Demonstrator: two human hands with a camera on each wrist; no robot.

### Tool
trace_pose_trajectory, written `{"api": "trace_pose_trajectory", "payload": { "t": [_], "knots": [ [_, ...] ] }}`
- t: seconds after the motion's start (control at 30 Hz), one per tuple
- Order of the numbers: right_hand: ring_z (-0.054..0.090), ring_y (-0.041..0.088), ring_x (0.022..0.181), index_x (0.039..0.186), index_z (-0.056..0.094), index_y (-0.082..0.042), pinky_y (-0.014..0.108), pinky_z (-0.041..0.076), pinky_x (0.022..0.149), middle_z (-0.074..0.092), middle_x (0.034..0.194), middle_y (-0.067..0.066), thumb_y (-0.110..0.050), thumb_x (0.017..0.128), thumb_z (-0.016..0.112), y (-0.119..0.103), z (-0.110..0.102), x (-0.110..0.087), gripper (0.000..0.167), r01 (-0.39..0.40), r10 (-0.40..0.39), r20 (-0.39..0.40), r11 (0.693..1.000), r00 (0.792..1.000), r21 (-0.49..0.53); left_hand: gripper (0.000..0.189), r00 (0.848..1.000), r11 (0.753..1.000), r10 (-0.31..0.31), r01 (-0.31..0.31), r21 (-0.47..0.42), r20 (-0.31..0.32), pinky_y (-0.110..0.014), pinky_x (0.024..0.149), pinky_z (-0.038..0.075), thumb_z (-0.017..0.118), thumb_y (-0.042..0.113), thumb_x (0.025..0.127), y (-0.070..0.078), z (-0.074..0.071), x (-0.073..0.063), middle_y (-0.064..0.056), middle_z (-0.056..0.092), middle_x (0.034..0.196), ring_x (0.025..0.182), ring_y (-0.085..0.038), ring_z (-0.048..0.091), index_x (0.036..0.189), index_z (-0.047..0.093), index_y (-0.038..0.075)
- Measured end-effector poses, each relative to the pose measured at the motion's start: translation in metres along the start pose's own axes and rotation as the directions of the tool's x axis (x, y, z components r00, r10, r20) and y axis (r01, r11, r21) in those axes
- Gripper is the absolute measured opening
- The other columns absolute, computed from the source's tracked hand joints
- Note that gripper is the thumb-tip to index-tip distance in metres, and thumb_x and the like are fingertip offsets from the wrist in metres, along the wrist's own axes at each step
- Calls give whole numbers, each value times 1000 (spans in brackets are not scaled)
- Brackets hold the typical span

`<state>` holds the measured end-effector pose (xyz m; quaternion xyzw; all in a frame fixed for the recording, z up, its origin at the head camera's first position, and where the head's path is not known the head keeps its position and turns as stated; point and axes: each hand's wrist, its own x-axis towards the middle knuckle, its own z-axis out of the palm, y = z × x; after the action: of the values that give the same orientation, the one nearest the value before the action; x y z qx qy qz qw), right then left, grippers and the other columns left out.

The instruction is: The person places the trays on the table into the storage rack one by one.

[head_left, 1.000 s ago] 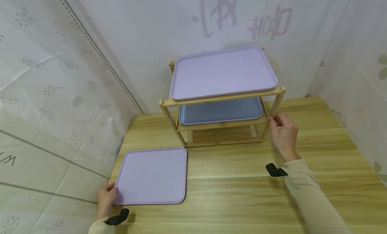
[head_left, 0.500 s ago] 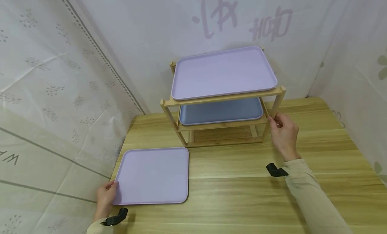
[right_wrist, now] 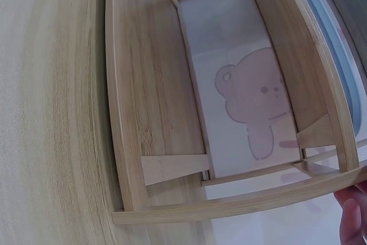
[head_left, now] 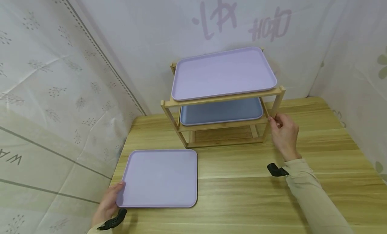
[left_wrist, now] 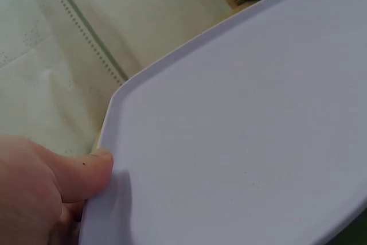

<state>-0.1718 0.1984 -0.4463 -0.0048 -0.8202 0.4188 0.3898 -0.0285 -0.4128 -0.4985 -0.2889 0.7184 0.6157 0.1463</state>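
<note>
My left hand (head_left: 109, 202) grips the left edge of a lilac rectangular tray (head_left: 160, 178), low at the front left of the table. In the left wrist view the thumb lies over the tray's rim (left_wrist: 117, 98), with the fingers mostly hidden beneath. With thumb and fingers, my right hand (head_left: 284, 133) pinches the right front post of a wooden three-level rack (head_left: 276, 103), about middle-shelf height. Another lilac tray (head_left: 223, 73) sits slightly askew on the rack's top. On the middle shelf lies a blue tray (head_left: 222, 112), partly hidden by the top one.
The rack stands toward the back of a wood-grain table (head_left: 229, 193). Its bottom shelf (right_wrist: 152, 73) holds no tray. Behind it hangs a pale printed curtain (head_left: 145, 32), and patterned cloth (head_left: 66, 103) closes the left side.
The lilac tray in my left hand has shifted a little to the right, and the hand has moved along with it. My right hand stays on the rack's post.
</note>
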Motion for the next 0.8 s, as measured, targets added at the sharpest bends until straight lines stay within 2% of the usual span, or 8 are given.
{"api": "trace_pose_trajectory", "payload": {
  "t": [0.13,0.3,0.37,0.57,0.8],
  "knots": [
    [41,-17,68,79,65,4,3,34,62,67,75,19,-5,85,70,0,-1,0,12,-2,2,3,1000,1000,1,53,999,999,16,-15,-31,43,-32,79,51,38,31,105,-3,20,-4,6,60,95,87,-8,60,137,32,-11],
    [40,-23,68,79,65,4,5,34,62,68,76,20,-5,85,70,0,-2,0,12,-3,3,8,1000,1000,4,42,998,997,27,-22,-75,61,-36,78,51,40,25,104,-3,42,-8,1,64,92,87,-14,61,127,44,-10],
    [41,-23,69,80,66,4,5,34,62,68,77,20,-5,85,70,0,-2,1,11,-2,2,13,1000,1000,5,44,997,997,29,-24,-75,69,-36,79,51,40,23,104,-2,49,-9,0,63,94,88,-14,60,130,43,-12],
    [41,-23,72,81,65,4,4,33,62,69,79,20,-5,85,70,0,-2,2,12,-1,1,30,1000,1000,-7,56,990,999,17,-9,-53,143,-34,83,49,39,25,105,0,70,-11,1,61,103,94,-11,57,141,27,-16],
    [42,-26,72,84,65,7,2,32,62,69,83,22,-4,86,69,0,-5,3,12,-12,12,57,1000,998,1,58,969,996,27,-6,-86,245,-34,85,48,42,29,104,7,106,-17,1,61,104,97,-11,57,141,31,-14]
  ]
}}
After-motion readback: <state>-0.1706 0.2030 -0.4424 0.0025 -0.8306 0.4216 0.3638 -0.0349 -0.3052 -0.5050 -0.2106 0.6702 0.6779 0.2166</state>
